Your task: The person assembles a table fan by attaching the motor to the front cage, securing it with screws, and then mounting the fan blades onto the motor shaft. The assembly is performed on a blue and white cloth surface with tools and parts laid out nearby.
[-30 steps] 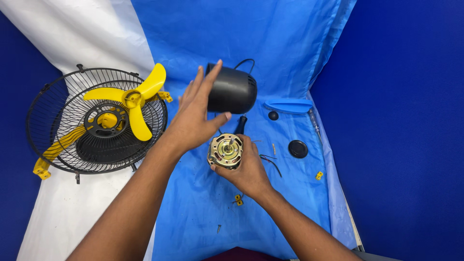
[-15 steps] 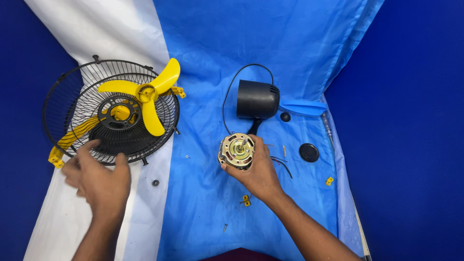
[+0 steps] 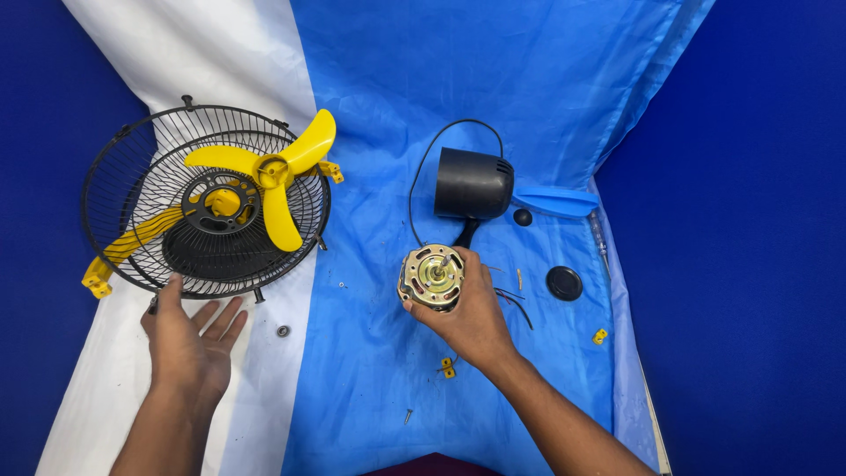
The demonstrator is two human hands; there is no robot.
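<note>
On the blue and white cloth (image 3: pixel 370 370), the right hand (image 3: pixel 471 322) is gripping the fan motor (image 3: pixel 432 277); the left hand (image 3: pixel 189 339), open and empty, is reaching the near rim of the fan guard (image 3: pixel 115 189), probably needing a firm hold next.

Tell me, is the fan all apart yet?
Mostly. The yellow blade lies loose in the grille, and the black housing is off. The right hand holds the bare motor; the left hand rests by the grille. Small screws and clips still lie scattered on the sheet.
</note>
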